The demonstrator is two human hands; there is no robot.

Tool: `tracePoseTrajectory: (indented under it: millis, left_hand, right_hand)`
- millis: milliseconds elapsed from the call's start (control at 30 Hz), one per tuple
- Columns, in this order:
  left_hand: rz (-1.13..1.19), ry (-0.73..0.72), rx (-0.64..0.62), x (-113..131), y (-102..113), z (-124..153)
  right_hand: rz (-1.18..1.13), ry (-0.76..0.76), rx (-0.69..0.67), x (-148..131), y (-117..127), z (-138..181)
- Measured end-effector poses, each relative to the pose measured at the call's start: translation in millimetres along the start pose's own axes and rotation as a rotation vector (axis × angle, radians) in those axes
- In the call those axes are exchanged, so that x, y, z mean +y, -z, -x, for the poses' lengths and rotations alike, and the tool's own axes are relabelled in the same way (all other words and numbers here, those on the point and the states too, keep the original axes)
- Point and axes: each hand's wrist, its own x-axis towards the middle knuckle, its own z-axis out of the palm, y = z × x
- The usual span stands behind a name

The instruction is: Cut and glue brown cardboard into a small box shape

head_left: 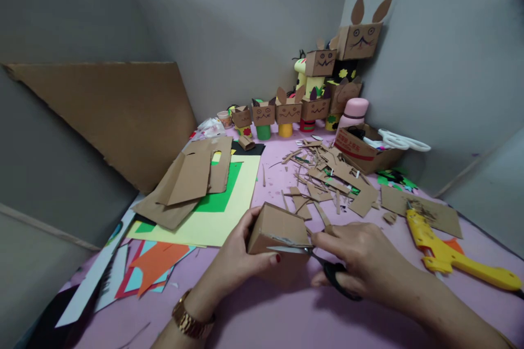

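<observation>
My left hand (239, 253) is wrapped round the left side of a small cardboard box (282, 223), thumb along its near face. In my right hand (360, 253) is a pair of scissors (333, 272) with black handles. Their blades lie along the box's near top edge, touching it. A thin strip of cardboard (322, 214) stands out beyond the box near my right fingers. The box's underside and part of its far side are hidden.
Cardboard scraps (327, 174) lie beyond the box. A yellow glue gun (446, 253) rests at right. Coloured paper (159, 262) and cardboard sheets (192, 180) lie at left. Cardboard animal figures (289, 112), a pink bottle (354, 112) and an open carton (360, 152) stand at the back.
</observation>
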Motion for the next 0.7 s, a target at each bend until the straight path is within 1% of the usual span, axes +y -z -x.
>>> tracePoseTrajectory:
  millis: [267,400,700]
  left_hand:
    - [0.070,0.029,-0.018,0.6,-0.1,-2.0]
    - [0.079,0.026,-0.026,1.9,-0.5,-1.7]
    - [0.095,0.041,-0.043,0.1,-0.6,-0.3]
  right_hand:
    - [0.029,0.065,0.117,3.3,-5.9,3.4]
    - [0.025,0.083,0.151,3.6,-7.3,3.7]
    - [-0.009,0.091,0.110,4.5,-6.1,2.9]
